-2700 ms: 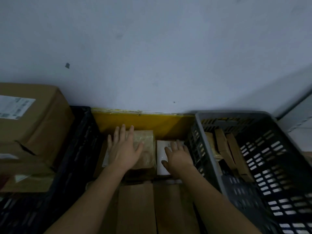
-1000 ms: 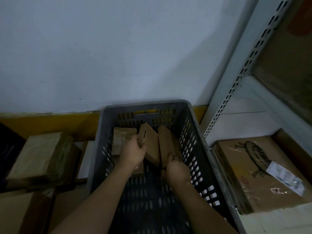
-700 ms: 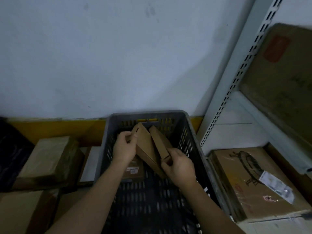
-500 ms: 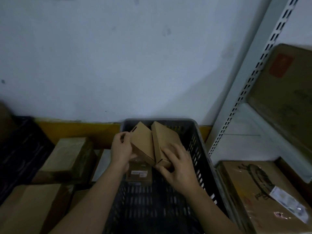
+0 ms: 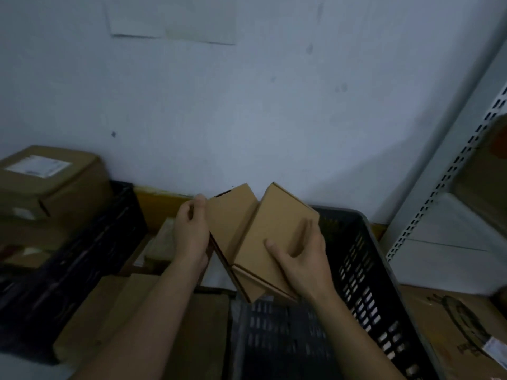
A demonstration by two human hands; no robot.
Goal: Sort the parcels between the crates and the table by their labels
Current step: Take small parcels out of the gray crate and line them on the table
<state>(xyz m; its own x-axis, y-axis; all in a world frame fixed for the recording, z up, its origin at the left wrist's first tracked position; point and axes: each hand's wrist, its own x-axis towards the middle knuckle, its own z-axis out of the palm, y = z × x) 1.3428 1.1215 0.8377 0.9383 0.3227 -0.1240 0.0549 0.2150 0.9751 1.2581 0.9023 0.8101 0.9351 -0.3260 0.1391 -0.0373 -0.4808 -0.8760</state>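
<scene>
Two flat brown cardboard parcels (image 5: 258, 237) were held side by side at frame centre above the grey slotted crate (image 5: 365, 272), left hand (image 5: 190, 234) gripped the left parcel's edge, right hand (image 5: 301, 256) clasped the right parcel's face, black crate (image 5: 82, 242) at left, labelled carton (image 5: 52, 182) upper left.

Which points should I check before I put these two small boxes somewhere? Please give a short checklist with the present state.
1. Left hand grips the left box: ok.
2. Right hand grips the right box: ok.
3. Both boxes lifted above the grey crate: ok.
4. Labels on the two boxes readable: not ok, only plain cardboard faces show.
5. Correct destination known: cannot tell.
6. Free space in the black crate: cannot tell, too dark.
</scene>
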